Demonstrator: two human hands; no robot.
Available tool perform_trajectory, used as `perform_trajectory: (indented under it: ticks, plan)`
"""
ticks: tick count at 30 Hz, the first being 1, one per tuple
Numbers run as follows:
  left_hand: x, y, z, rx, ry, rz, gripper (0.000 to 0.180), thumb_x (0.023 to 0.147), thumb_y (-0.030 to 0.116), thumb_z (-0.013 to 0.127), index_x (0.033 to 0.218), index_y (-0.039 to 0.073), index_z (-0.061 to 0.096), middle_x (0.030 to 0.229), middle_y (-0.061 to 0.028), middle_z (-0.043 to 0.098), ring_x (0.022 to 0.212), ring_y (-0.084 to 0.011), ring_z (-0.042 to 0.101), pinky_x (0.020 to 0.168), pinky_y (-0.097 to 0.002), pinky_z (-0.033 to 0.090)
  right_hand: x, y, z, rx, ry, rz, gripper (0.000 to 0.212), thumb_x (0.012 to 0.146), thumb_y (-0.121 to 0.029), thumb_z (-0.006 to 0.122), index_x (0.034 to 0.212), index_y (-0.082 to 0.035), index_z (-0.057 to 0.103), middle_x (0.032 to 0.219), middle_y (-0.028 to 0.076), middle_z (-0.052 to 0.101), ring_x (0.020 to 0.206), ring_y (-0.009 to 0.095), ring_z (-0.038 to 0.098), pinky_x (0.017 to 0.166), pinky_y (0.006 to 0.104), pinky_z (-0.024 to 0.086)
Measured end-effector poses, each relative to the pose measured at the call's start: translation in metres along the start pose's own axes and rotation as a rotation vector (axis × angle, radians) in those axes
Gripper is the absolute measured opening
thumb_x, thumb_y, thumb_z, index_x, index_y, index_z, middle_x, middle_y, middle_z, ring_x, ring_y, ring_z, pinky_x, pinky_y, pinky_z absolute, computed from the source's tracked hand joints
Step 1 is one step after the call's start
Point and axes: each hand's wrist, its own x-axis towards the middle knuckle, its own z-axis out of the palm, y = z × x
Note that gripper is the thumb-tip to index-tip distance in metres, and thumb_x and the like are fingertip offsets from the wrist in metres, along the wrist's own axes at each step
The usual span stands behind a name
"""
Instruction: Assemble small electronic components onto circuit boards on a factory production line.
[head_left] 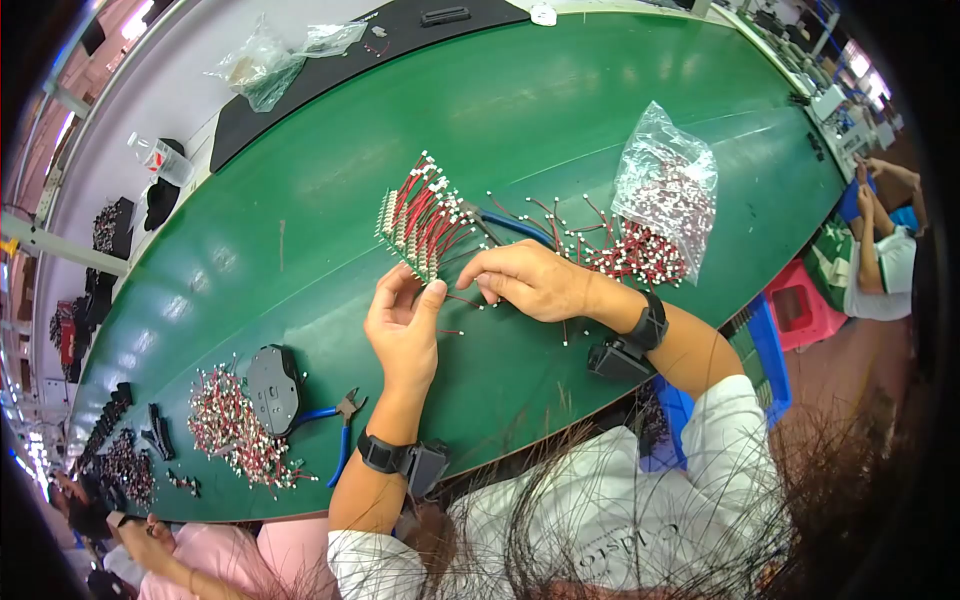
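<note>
My left hand point(405, 325) pinches the lower edge of a green circuit board panel point(392, 242). Rows of white connectors and red wires point(425, 205) stand up from the panel, which is tilted above the table. Just right of it is my right hand point(540, 282), its fingers bent and drawn together. Whatever lies between those fingertips is too small to make out. A short red wire point(463, 299) shows just beneath them. Blue-handled pliers point(515, 226) lie behind my right hand, their jaws partly hidden by the panel's wires.
Right of my hands, red wire leads point(645, 252) spill from a clear plastic bag point(668, 165). At left on the green table point(330, 220) are another wire pile point(235, 425), a black device point(275, 388) and blue cutters point(343, 435). A co-worker's arm point(165, 560) shows lower left.
</note>
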Motion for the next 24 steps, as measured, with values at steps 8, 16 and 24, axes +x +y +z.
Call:
perform_trajectory:
  ticks: [8, 16, 24]
  plan:
    - [0.0, 0.0, 0.009, -0.001, -0.07, -0.001, 0.036, 0.084, -0.006, 0.069, 0.117, -0.008, 0.055, 0.121, -0.0096, 0.054, 0.111, -0.0196, 0.057, 0.095, -0.0326, 0.05, -0.002, -0.001, -0.002, 0.021, 0.026, 0.049, 0.023, 0.094, -0.007, 0.045, 0.113, 0.001, 0.054, 0.077, 0.01, 0.062, 0.073, 0.019, 0.061, 0.067, 0.0331, 0.049]
    - [-0.006, -0.006, -0.005, -0.026, -0.098, -0.012, 0.038, 0.084, -0.004, 0.071, 0.118, -0.007, 0.055, 0.122, -0.0108, 0.055, 0.112, -0.0201, 0.057, 0.096, -0.034, 0.049, 0.0, -0.002, 0.009, 0.039, 0.065, -0.001, 0.016, 0.098, -0.016, 0.049, 0.103, -0.001, 0.05, 0.071, 0.012, 0.062, 0.067, 0.026, 0.063, 0.061, 0.0374, 0.048]
    - [-0.005, -0.007, 0.002, -0.03, -0.105, -0.038, 0.036, 0.084, -0.005, 0.069, 0.117, -0.008, 0.055, 0.123, -0.0116, 0.055, 0.112, -0.0209, 0.057, 0.095, -0.034, 0.049, -0.004, 0.0, 0.003, -0.036, 0.092, -0.058, 0.018, 0.097, -0.017, 0.049, 0.095, -0.001, 0.055, 0.079, 0.015, 0.062, 0.073, 0.033, 0.062, 0.065, 0.0406, 0.047]
